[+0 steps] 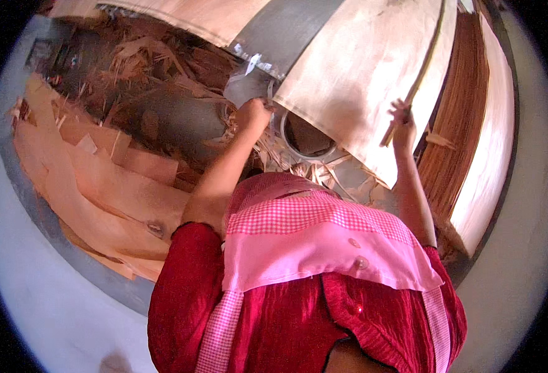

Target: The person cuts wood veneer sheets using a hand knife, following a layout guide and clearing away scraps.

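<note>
A broad pale wood veneer sheet [361, 74] lies in front of me, its near edge slanting down to the right. My left hand [256, 114] is closed right at the sheet's near left corner; what its fingers hold, if anything, is hidden. On the right part of the sheet, my right hand [402, 121] is closed around a long thin wooden stick [432, 53]. The stick runs away from me across the sheet, and its short near end sticks out below the hand.
Right of the sheet stands a stack of brown veneer [460, 124] with a pale top sheet. Torn veneer pieces [112, 180] pile up at left, with shredded scraps [162, 56] behind. A round metal rim [310, 158] shows below the sheet's near edge. A dark strip [286, 34] lies beyond.
</note>
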`<state>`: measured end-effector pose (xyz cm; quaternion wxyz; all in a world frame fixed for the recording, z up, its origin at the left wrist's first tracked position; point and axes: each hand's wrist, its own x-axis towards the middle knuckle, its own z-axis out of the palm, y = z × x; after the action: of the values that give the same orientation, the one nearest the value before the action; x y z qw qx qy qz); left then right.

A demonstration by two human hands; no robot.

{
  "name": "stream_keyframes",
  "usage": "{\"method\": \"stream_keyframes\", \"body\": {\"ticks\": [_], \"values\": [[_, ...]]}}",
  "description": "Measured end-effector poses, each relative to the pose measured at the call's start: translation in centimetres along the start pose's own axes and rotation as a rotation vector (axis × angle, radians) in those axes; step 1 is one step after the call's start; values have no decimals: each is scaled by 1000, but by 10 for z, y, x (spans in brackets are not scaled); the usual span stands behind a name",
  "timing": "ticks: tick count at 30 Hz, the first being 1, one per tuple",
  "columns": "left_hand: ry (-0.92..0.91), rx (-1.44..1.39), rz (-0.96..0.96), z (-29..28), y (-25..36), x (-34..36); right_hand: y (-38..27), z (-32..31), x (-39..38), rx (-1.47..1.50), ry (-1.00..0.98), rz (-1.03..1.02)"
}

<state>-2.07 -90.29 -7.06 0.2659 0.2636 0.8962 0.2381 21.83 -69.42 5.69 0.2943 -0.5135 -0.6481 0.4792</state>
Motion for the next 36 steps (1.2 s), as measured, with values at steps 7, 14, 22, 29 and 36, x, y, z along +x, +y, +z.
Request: {"method": "stream_keyframes", "body": {"ticks": [7,14,22,29,36], "values": [[315,-416,211,-3,-14,-66,3,90,-89,-46,-725,230],[461,-422,172,26,-8,-34,-5,139,-107,82,-755,319],[475,-824,46,48,-92,-3,3,137,-87,-243,-778,186],[97,-76,-496,1,-207,-241,20,97,-52,-43,-653,212],[657,-46,-1036,180,-241,-521,64,97,-18,-165,-749,189]]}}
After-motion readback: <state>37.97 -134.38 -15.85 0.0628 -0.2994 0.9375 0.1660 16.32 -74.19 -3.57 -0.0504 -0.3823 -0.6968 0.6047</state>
